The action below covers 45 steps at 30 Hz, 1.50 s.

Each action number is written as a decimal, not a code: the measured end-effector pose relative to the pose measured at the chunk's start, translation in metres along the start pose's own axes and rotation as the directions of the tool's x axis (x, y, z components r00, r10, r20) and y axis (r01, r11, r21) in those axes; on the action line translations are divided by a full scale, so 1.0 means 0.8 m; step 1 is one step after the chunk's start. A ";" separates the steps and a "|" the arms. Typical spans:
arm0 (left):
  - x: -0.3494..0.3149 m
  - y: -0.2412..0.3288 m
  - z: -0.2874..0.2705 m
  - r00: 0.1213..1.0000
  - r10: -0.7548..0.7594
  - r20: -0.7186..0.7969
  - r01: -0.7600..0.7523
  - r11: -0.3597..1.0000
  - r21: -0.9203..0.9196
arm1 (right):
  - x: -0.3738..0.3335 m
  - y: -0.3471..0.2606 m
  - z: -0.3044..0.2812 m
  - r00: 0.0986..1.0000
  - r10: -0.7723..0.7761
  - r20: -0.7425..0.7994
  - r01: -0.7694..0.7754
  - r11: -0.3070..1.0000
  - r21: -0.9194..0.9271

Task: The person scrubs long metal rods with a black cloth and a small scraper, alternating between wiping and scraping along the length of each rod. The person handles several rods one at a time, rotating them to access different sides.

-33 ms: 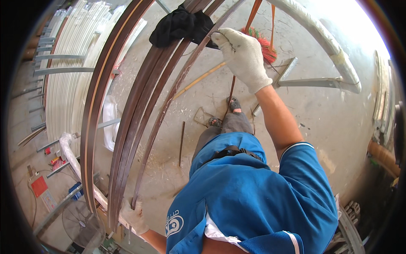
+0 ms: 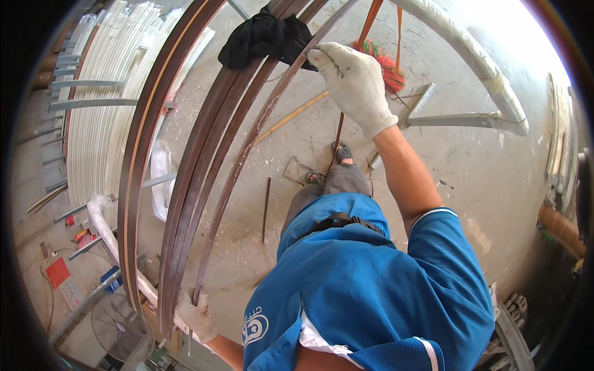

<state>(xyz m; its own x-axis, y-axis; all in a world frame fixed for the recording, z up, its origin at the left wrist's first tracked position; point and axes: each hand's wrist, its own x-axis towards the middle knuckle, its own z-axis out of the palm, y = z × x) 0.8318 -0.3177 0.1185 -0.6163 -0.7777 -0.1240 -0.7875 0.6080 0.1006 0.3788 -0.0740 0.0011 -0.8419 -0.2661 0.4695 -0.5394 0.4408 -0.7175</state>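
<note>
My left hand [image 2: 196,317], in a whitish knitted glove, is closed around the lower end of a long, thin brown strip [image 2: 237,162]. Farther up the same strip, my right hand [image 2: 354,86] pinches its edge, gloved in the same knit with dark smudges. Seen in the fisheye picture, the strip looks bent and has scuffed, paler patches along its face. Just left of my right hand, a black cloth [image 2: 263,38] lies draped across neighbouring dark brown profiles [image 2: 201,145]. Those long profiles run side by side, left of the strip I hold.
Another brown profile with a tan line [image 2: 137,148] stands farther left, before stacked white strips [image 2: 93,142] on metal rack arms. A fan [image 2: 122,328] is at lower left. A red-green broom [image 2: 391,71] and a metal frame [image 2: 461,120] lie beyond my right arm.
</note>
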 end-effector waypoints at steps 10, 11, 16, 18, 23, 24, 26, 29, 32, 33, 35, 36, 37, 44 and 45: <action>0.013 0.002 0.007 1.000 0.021 -0.003 -0.021 0.999 -0.038 | 0.023 0.028 0.005 0.988 0.145 -0.056 -0.142 0.988 0.062; 0.013 0.000 0.008 1.000 0.015 0.001 -0.015 1.000 -0.017 | 0.022 0.028 0.007 0.987 0.121 -0.105 -0.117 0.992 0.050; 0.016 -0.005 0.015 0.994 0.081 -0.076 -0.085 0.995 -0.052 | 0.009 0.016 0.012 0.990 0.061 -0.125 -0.055 0.997 0.049; 0.016 -0.007 0.016 0.995 0.080 -0.065 -0.084 0.995 -0.055 | 0.004 0.010 0.010 0.996 0.055 -0.064 -0.053 0.998 0.037; 0.016 -0.007 0.015 0.998 0.057 -0.029 -0.059 0.996 -0.063 | 0.012 0.016 0.003 0.987 0.160 -0.018 -0.158 0.982 0.106; 0.015 -0.007 0.014 0.999 0.032 -0.005 -0.032 0.998 -0.052 | 0.016 0.020 0.002 0.984 0.175 -0.039 -0.173 0.983 0.063; 0.013 -0.005 0.013 0.999 0.031 -0.007 -0.032 0.999 -0.043 | 0.021 0.026 0.004 0.986 0.150 -0.074 -0.149 0.989 0.020; 0.011 -0.001 0.013 0.998 0.053 -0.036 -0.055 0.997 -0.055 | 0.021 0.029 0.010 0.993 0.055 -0.106 -0.056 0.998 -0.004; 0.010 0.002 0.012 1.000 -0.002 0.005 0.003 0.998 -0.070 | 0.011 0.020 0.012 0.994 0.004 -0.108 -0.007 1.000 -0.029; 0.012 0.002 0.013 1.000 0.007 0.002 -0.007 0.998 -0.070 | 0.005 0.015 0.011 0.995 -0.012 -0.104 0.010 1.000 -0.018; 0.013 0.002 0.013 1.000 -0.004 0.016 0.005 0.998 -0.064 | -0.002 0.006 0.007 0.997 -0.051 -0.064 0.050 0.999 -0.016; 0.013 0.002 0.013 0.999 -0.029 0.032 0.031 0.998 -0.056 | -0.005 0.002 0.004 0.997 -0.075 -0.027 0.074 0.997 -0.021; 0.014 0.001 0.014 0.997 -0.055 0.045 0.057 0.997 -0.048 | -0.004 0.001 0.000 0.991 -0.096 0.088 0.099 0.995 -0.026; 0.008 -0.006 0.021 0.994 0.090 -0.069 -0.095 0.993 -0.074 | 0.017 0.016 0.000 0.986 0.130 -0.108 -0.133 0.991 -0.026; 0.007 -0.007 0.022 0.993 0.085 -0.076 -0.091 0.993 -0.081 | 0.016 0.017 0.003 0.992 0.081 -0.096 -0.084 0.996 -0.031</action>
<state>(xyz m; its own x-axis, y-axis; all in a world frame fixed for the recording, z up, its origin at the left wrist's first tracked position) 0.8327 -0.3226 0.1000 -0.6791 -0.7330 -0.0395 -0.7251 0.6616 0.1911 0.3602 -0.0731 -0.0038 -0.8771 -0.1460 0.4575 -0.4661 0.4883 -0.7378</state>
